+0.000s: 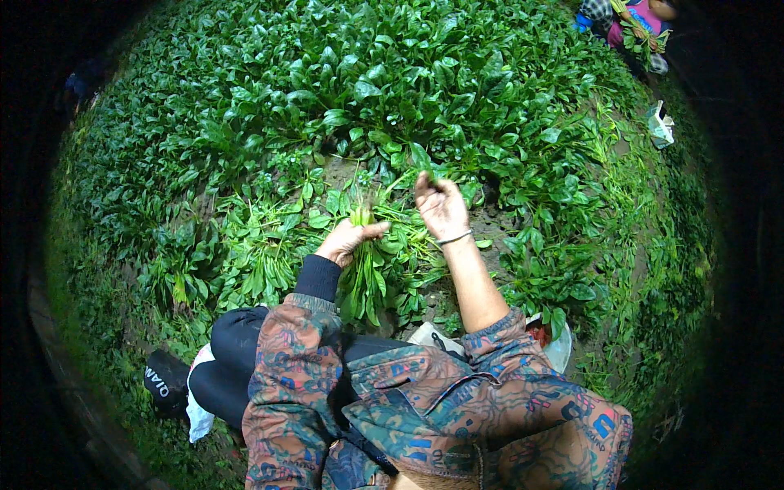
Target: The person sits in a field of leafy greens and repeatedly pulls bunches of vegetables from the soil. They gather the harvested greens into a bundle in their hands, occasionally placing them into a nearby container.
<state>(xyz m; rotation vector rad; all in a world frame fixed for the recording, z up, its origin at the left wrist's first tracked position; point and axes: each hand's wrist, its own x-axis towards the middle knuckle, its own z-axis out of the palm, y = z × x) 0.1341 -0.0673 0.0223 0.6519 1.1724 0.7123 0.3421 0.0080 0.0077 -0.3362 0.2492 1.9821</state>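
My left hand is closed round a bunch of leafy greens, whose leaves hang down towards my lap and whose root ends point away from me. To its right, my right hand is raised with the palm up and the fingers curled. A green leaf shows just beyond its fingertips; whether the fingers hold it is unclear. Cut or pulled greens lie on the soil left of the bunch, and more loose stems lie between and under my hands.
Dense leafy plants stand in front of me. A white bucket with something red inside is by my right elbow. A pale container lies at the right. A co-worker holds greens at the upper right.
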